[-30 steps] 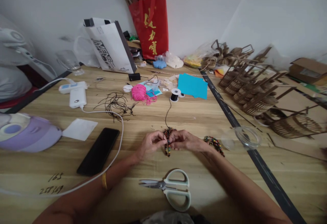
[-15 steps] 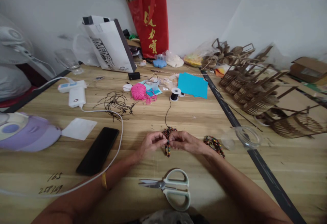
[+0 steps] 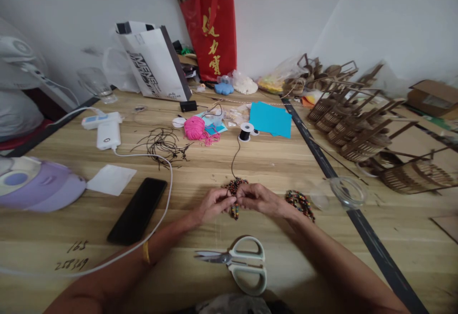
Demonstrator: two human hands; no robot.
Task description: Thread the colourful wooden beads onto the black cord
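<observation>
Left hand (image 3: 213, 204) shifted at beads (image 3: 234, 185) (table (image 3: 200, 171) reads 165 (image 3: 78, 246)).

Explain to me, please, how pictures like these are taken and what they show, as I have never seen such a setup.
There is no machine here: a person works with two bare hands, and one camera worn on the head looks forward and down at them. The left hand and right hand meet at a beaded bundle, fingers pinched; the exact grip is too small to make out. A black cord runs from a spool to the beads. On the wooden table, scissors lie nearest the person, a phone to the left, more beads by the right wrist, and pink yarn farther back.
</observation>
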